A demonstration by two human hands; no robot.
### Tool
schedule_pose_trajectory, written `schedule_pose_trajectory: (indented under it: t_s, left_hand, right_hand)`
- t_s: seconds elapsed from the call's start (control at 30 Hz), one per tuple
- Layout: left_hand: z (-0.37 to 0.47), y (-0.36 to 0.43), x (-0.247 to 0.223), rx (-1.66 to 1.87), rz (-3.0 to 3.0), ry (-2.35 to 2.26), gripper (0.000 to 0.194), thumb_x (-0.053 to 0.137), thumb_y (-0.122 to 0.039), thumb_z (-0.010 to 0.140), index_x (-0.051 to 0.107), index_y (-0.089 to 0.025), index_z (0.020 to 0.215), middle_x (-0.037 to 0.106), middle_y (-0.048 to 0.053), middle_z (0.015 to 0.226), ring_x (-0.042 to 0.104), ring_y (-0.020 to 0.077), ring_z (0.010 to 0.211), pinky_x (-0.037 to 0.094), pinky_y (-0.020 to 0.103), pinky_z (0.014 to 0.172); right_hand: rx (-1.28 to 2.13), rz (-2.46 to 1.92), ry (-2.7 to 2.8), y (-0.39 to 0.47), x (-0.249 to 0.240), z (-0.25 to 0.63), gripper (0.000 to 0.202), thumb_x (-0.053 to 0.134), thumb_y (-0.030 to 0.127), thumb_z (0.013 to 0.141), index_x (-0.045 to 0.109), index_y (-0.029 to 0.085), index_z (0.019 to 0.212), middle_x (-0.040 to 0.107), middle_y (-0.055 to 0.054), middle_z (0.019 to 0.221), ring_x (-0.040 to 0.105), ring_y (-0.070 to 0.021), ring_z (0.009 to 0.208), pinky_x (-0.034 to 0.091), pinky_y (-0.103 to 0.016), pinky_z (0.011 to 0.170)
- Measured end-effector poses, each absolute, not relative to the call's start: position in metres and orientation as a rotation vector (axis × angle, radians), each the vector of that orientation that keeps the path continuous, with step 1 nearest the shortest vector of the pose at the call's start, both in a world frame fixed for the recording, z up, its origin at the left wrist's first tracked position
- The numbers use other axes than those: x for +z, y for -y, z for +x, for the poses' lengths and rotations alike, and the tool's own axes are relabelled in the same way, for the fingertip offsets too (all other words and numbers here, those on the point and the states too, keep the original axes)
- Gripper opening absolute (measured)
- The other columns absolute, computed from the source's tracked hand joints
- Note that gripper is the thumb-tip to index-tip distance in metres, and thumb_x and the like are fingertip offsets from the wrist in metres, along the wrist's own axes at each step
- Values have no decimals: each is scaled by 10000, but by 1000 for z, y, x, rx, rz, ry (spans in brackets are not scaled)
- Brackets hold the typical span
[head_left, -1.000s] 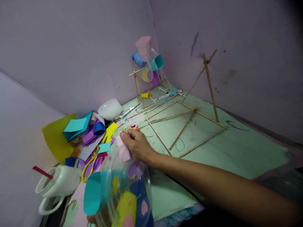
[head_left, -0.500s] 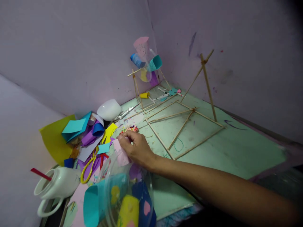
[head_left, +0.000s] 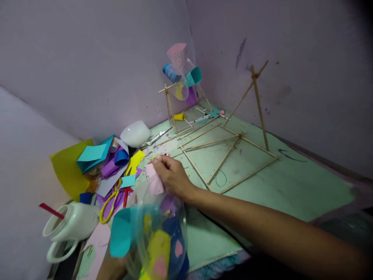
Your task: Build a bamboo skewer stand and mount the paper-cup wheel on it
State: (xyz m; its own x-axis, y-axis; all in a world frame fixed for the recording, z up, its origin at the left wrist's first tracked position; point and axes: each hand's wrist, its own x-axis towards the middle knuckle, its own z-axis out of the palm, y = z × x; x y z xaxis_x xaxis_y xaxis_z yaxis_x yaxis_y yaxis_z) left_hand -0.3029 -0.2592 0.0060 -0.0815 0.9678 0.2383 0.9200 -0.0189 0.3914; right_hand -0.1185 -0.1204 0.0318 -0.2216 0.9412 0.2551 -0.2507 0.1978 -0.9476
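Note:
My right hand (head_left: pixel 174 175) pinches the edge of a pink paper piece (head_left: pixel 155 182) at the rim of a clear plastic disc wheel (head_left: pixel 140 233). Around that wheel sit paper cups: a teal one (head_left: pixel 122 233) on the left, a yellow one (head_left: pixel 159 249) with a pink shape below, and dark blue and purple ones on the right. My left hand (head_left: pixel 112 268) is low in the view behind the wheel, its fingers hidden by the cups. Beyond my right hand lies a flat frame of wooden sticks (head_left: pixel 223 159).
A similar wheel with cups (head_left: pixel 180 77) stands on sticks at the back corner. On the left are yellow scissors (head_left: pixel 109 206), paper scraps, a white jug (head_left: pixel 78 221) with a red stick, and a white bowl (head_left: pixel 135 134). Crossed upright sticks (head_left: pixel 259 105) rise at the right.
The wheel has turned and shifted slightly, its teal cup moving up and right. My right hand moved a little right with the pink paper. My left hand has come into view below.

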Motion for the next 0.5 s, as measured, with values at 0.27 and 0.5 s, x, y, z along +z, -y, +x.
schedule_pose_trajectory:
  t_s: [0.27, 0.5]
  left_hand:
    - [-286, 258, 37, 917, 2443, -1809, 154, 537, -199, 755, 602, -193, 614, 582, -21, 495, 531, 109, 424, 425, 196, 431]
    - [-263, 265, 36, 1188, 2520, -1984, 90, 579, -145, 710, 606, -220, 668, 592, 2, 578, 549, 141, 555, 432, 243, 539]
  right_hand:
    - [1296, -804, 1280, 107, 24, -118, 335, 437, 396, 801, 395, 196, 536, 333, 63, 519, 332, -96, 532, 269, -218, 506]
    - [1288, -871, 1279, 112, 28, -119, 325, 430, 380, 801, 407, 196, 534, 339, 56, 526, 360, -104, 550, 270, -229, 524]
